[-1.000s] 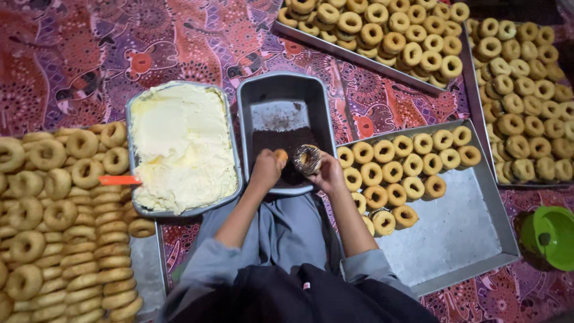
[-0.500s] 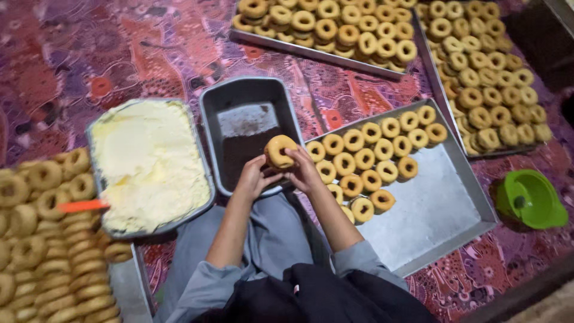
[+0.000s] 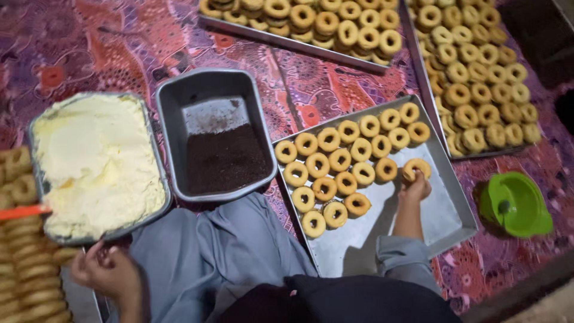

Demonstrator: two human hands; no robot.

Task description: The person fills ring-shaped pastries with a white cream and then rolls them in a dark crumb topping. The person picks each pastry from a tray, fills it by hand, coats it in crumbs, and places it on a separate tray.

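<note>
My right hand (image 3: pixel 417 186) moved from dark sprinkle pan (image 3: pixel 216 134), pinching one golden ring doughnut (image 3: pixel 415 168) onto steel tray (image 3: pixel 445 206); left hand (image 3: pixel 106 273) loosely curled, empty; eighteen doughnuts there.

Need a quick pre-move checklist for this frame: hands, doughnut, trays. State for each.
1. Right hand on the doughnut over the near tray: ok.
2. Doughnut set flat in its row: cannot tell, fingers cover part of it.
3. Bare room on the near tray for more: ok.
4. Left hand empty, beside the plain doughnuts: ok.
5. Dark sprinkles in the grey tub: ok, bottom partly covered.
6. Cream tray full, orange handle at its edge: ok.
</note>
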